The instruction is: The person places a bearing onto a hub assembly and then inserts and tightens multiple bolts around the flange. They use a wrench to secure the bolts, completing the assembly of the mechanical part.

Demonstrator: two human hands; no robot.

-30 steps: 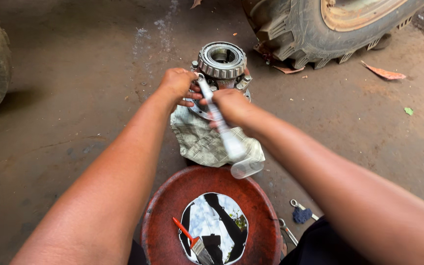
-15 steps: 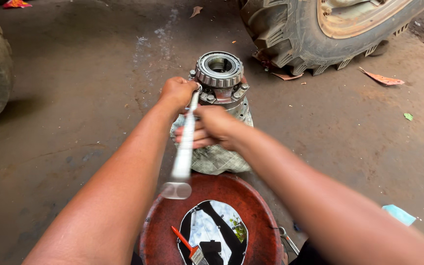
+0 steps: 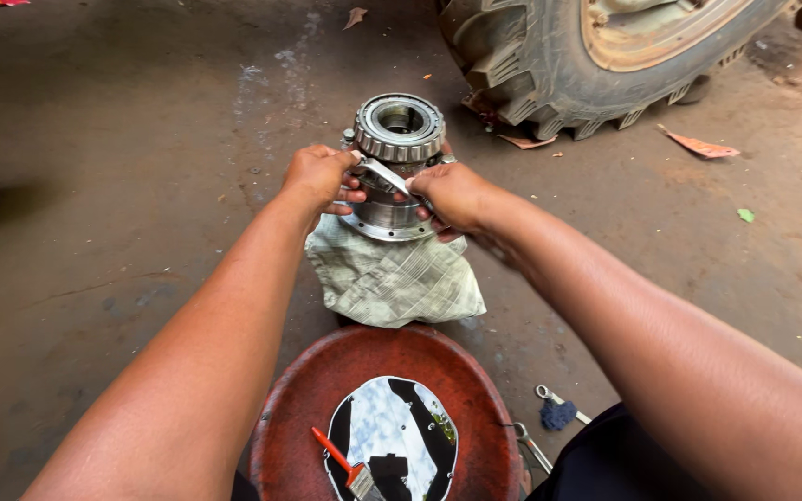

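The metal hub assembly (image 3: 396, 167) stands upright on a folded checked cloth (image 3: 392, 276) on the dirt floor, with a bearing ring (image 3: 399, 125) on its top. The left hand (image 3: 319, 176) has its fingers curled around one end of a slim silver wrench (image 3: 384, 173), which lies across the side of the hub, and the right hand (image 3: 452, 195) is closed on the other end and presses against the housing. To do this turning well, I think the wrench should sit fully on its bolt head, both hands should pull evenly, and the hub should stay flat on the cloth so it does not tip; the bolt itself is hidden by the fingers. Counting the things: 1 hub, 1 cloth, 1 wrench in the hands, 1 red basin (image 3: 382, 408) with dark liquid close to the person, 1 paintbrush (image 3: 345, 464) with a red handle inside it, 1 large tractor tyre (image 3: 596, 56) behind, and at least 2 small tools (image 3: 554, 413) on the ground beside the basin.
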